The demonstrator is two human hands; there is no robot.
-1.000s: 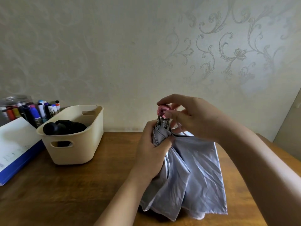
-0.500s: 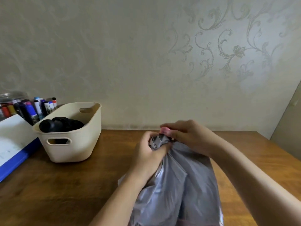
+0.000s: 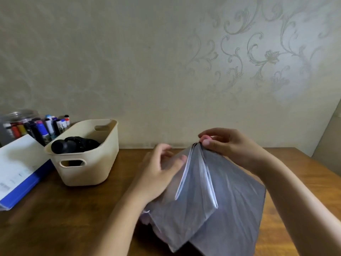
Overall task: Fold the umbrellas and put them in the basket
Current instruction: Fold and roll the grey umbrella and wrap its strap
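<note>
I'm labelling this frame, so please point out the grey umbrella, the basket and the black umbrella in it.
grey umbrella (image 3: 237,183): head view, on its canopy fabric.
basket (image 3: 90,174): head view, on its front wall.
black umbrella (image 3: 58,146): head view, on its rounded end above the rim.

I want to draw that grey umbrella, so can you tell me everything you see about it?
The grey umbrella is thin, creased cloth, half collapsed, with pale folded ribs running down from its top. It stands top up, its loose skirt spread over the wooden table. The right hand pinches the top, where a bit of pink shows. The left hand, blurred, lies against the cloth's left side; whether it grips is unclear.
</note>
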